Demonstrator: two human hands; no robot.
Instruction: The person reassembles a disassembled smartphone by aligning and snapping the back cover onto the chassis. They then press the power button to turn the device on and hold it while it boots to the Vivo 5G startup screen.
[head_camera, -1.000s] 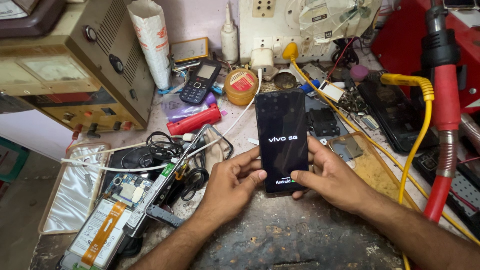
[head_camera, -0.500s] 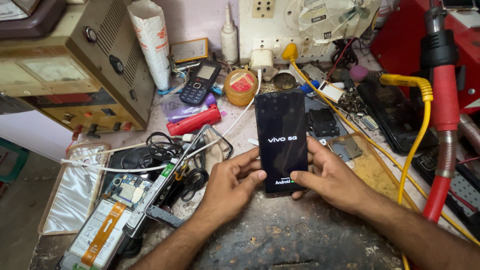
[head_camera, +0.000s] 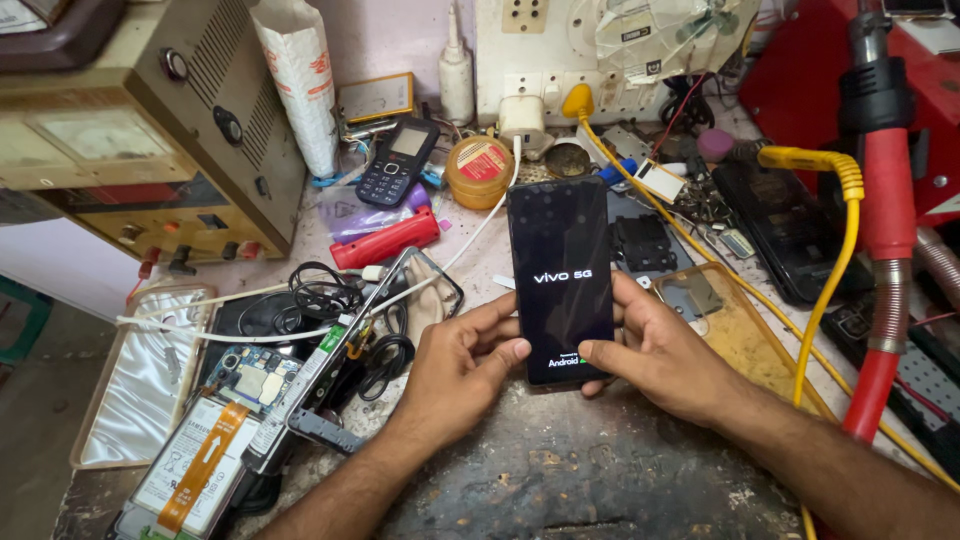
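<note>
Fingers (head_camera: 500, 350) of both hands grip a black glass smartphone (head_camera: 560, 270), its screen lit with a start-up logo, above the cluttered counter (head_camera: 600, 470)

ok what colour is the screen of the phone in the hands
Mostly black, with small white lettering on the smartphone, held by both hands; the head view shows it best.

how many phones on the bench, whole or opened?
3, maybe more hidden in clutter: black smartphone in both hands, keypad phone behind, opened phone at left.
</note>
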